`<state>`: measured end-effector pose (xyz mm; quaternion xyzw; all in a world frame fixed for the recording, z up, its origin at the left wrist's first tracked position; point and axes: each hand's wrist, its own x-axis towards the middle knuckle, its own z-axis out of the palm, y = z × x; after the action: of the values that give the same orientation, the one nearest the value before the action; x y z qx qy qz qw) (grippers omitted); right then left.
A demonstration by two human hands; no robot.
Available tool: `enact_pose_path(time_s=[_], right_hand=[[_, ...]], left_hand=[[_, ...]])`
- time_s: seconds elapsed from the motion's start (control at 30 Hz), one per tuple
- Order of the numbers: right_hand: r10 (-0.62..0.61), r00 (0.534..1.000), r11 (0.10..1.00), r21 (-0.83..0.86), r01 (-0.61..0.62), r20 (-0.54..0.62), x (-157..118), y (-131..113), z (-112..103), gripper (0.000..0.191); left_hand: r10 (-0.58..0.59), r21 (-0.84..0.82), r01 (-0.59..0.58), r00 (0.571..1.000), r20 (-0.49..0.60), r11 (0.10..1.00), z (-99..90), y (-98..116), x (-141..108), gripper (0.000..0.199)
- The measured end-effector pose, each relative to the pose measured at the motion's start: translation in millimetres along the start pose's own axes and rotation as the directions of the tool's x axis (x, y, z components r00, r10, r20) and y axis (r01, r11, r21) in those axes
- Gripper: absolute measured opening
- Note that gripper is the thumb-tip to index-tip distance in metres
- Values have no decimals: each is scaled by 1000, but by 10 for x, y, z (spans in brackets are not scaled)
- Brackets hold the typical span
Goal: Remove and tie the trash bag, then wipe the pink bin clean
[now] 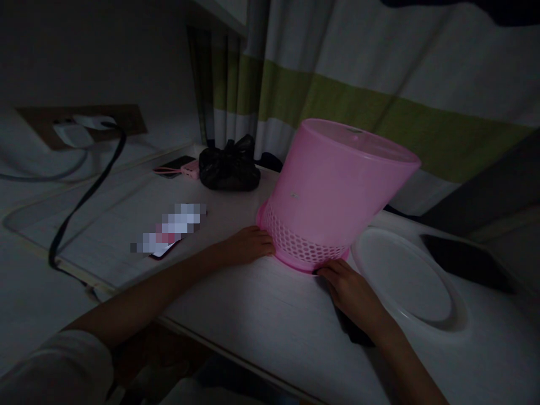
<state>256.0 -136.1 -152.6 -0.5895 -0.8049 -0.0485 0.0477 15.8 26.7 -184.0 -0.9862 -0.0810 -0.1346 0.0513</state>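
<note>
A pink plastic wastebasket [329,191] stands upside down on the white tabletop, its closed base facing up. A honeycomb band of holes runs round its lower part, just above the rim on the table. At the rim's left side, my left hand [251,244] grips the edge with its fingers close together. My right hand [343,281] pinches the rim at the front right, where a small dark bit shows by the fingertips. Under my right wrist lies a flat dark object [354,329], partly covered, its kind unclear.
A lit phone [171,230] lies left. Behind it are a knotted black plastic bag [230,166], a pink power bank [190,169] and a dark flat device [175,165]. A white round lid-like piece [405,275] and dark slab [466,261] lie right. A black cable [86,197] hangs from the socket.
</note>
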Motion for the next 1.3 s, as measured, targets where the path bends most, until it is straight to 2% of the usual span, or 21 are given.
enact_pose_path(time_s=[0.27, 0.77, 0.97, 1.17, 1.3], right_hand=[[-7, 999, 994, 106, 2, 48, -49, 105, -25, 39], [37, 999, 999, 21, -37, -16, -103, 229, 24, 37], [26, 999, 1000, -8, -26, -42, -98, 156, 73, 34], [0, 991, 1000, -29, -4, -135, -58, -17, 119, 31], [-70, 975, 998, -15, 68, -213, -27, -157, 163, 30]], left_hand=[[18, 53, -17, 1000, -16, 998, 34, -14, -21, 11], [-11, 37, 12, 1000, -28, 999, -1, -56, -33, 13], [-56, 89, 61, 997, -58, 994, -7, -111, -68, 19], [35, 130, -15, 988, -151, 991, 7, 104, -4, 20], [137, 150, -116, 981, -139, 982, 45, 242, 44, 12]])
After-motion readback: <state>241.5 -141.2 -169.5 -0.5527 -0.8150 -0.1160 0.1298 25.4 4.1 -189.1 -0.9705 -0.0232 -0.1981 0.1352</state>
